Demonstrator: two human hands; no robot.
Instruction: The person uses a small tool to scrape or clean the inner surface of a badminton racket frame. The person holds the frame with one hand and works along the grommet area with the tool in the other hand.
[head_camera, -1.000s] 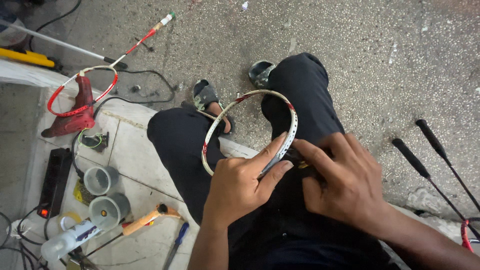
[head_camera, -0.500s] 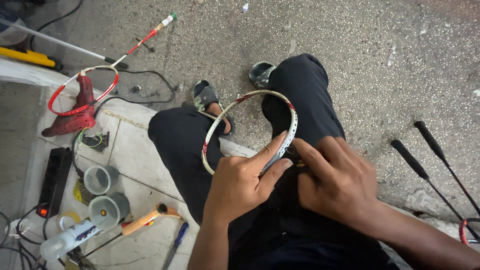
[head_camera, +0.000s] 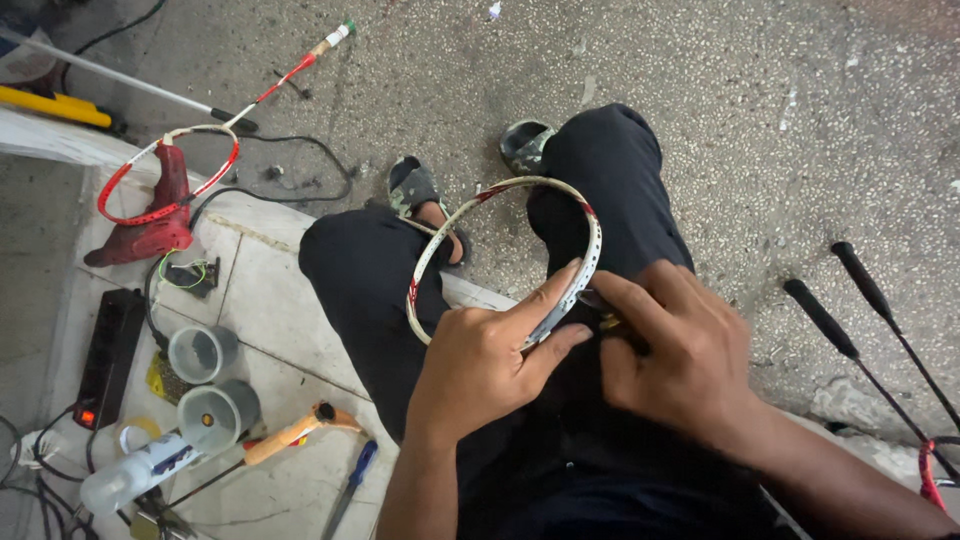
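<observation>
Unstrung white-and-red badminton racket frame (head_camera: 500, 250) rests across lap, braced w/ left hand (head_camera: 480, 365) pinching rim to steady it; right hand (head_camera: 680, 360) closed on small dark tool (head_camera: 610, 320) at rim.

Head camera, steep downward, close over lap.

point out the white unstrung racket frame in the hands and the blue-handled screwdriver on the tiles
white unstrung racket frame (head_camera: 592, 225), head view, right side of the hoop
blue-handled screwdriver (head_camera: 362, 464), head view, on its blue handle
</observation>
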